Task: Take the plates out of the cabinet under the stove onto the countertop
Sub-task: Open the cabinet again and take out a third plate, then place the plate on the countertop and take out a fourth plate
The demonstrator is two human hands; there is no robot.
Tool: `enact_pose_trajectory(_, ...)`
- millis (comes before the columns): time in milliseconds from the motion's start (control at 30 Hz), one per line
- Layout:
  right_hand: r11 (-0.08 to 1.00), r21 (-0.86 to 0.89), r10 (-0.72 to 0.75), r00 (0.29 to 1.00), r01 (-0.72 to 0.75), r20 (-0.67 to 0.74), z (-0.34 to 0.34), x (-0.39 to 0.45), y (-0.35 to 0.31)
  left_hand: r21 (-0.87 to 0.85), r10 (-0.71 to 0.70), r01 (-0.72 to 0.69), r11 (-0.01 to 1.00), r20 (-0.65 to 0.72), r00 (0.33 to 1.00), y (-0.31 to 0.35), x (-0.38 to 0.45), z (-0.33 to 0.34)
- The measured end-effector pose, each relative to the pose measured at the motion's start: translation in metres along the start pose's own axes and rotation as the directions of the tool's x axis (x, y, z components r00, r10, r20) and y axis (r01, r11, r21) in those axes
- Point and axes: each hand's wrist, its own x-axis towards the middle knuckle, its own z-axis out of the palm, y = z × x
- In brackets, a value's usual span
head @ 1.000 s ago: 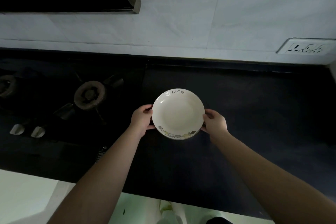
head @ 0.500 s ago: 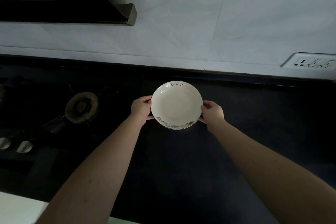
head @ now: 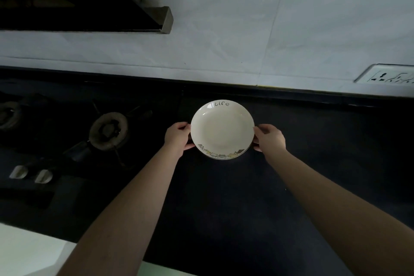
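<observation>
A cream plate (head: 222, 129) with the word "Life" on its far rim and a band of small pictures on its near rim is over the dark countertop (head: 324, 163), near the back wall. My left hand (head: 178, 135) grips its left edge and my right hand (head: 268, 138) grips its right edge, fingers curled under the rim. Whether the plate touches the countertop cannot be told. The cabinet under the stove is out of view.
A gas stove with a burner (head: 109, 130) and two pale knobs (head: 31, 173) lies to the left of the plate. A range hood (head: 89, 6) hangs above it. A wall socket (head: 389, 76) sits on the white wall at right.
Both hands have carried the plate farther from the counter's front edge toward the back wall. The grip on both sides is unchanged.
</observation>
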Motion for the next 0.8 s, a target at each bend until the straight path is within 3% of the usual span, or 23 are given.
enact_pose_trajectory(133,0.976,-0.188,-0.117,0.993,0.114,-0.004,-0.018,-0.012,-0.001,0.232,0.121,-0.105,0.967,-0.056,0.991,-0.006,-0.013,-0.012)
enact_pose_trajectory(200,0.944,-0.277,-0.165,0.983,0.18,0.077,-0.026,-0.025,-0.001,0.44,0.287,-0.254,0.861,-0.01,0.958,-0.012,-0.029,-0.022)
enact_pose_trajectory(267,0.856,-0.424,-0.243,0.954,0.296,0.175,-0.032,-0.042,0.002,0.683,0.49,-0.413,0.603,0.092,0.867,-0.023,-0.049,-0.033)
enact_pose_trajectory(367,0.562,-0.621,-0.478,0.827,0.547,0.297,-0.037,-0.066,0.013,0.872,0.66,-0.48,0.096,0.306,0.686,-0.044,-0.082,-0.049)
enact_pose_trajectory(433,0.342,-0.706,-0.562,0.737,0.62,0.375,-0.037,-0.08,0.019,0.879,0.651,-0.472,-0.065,0.396,0.647,-0.057,-0.102,-0.058)
enact_pose_trajectory(533,0.177,-0.752,-0.563,0.692,0.635,0.451,-0.032,-0.093,0.023,0.89,0.62,-0.448,-0.089,0.401,0.674,-0.073,-0.122,-0.069)
enact_pose_trajectory(800,0.038,-0.689,-0.553,0.59,0.724,0.589,0.0,-0.142,0.038,0.928,0.57,-0.37,0.038,0.284,0.771,-0.096,-0.18,-0.107)
